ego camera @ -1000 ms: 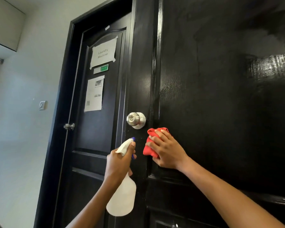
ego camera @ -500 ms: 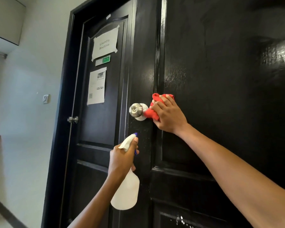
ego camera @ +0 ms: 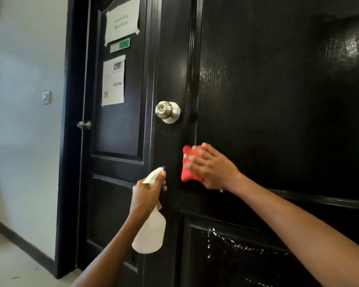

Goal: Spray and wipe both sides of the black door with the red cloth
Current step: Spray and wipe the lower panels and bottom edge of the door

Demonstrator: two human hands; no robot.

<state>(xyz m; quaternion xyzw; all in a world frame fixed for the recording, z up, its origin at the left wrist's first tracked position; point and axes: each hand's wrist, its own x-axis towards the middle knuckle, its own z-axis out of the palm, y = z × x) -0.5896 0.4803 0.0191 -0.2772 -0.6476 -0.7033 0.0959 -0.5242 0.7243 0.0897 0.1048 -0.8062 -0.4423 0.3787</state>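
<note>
The red cloth point(ego camera: 188, 165) is pressed flat against the black door point(ego camera: 267, 121) by the right hand point(ego camera: 212, 168), fingers spread straight over it, below and right of the silver knob point(ego camera: 167, 111). The spray bottle point(ego camera: 150, 228) is gripped at its neck by the left hand point(ego camera: 146, 195), fingers curled, nozzle aimed at the door just left of the cloth. Droplets point(ego camera: 232, 243) are seen on the lower panel, below the right forearm, unwiped. Risk judged: runs may dry into streaks there if left; the bunched cloth may slip from under the straight fingers; an accidental trigger squeeze would wet the knob's keyhole.
</note>
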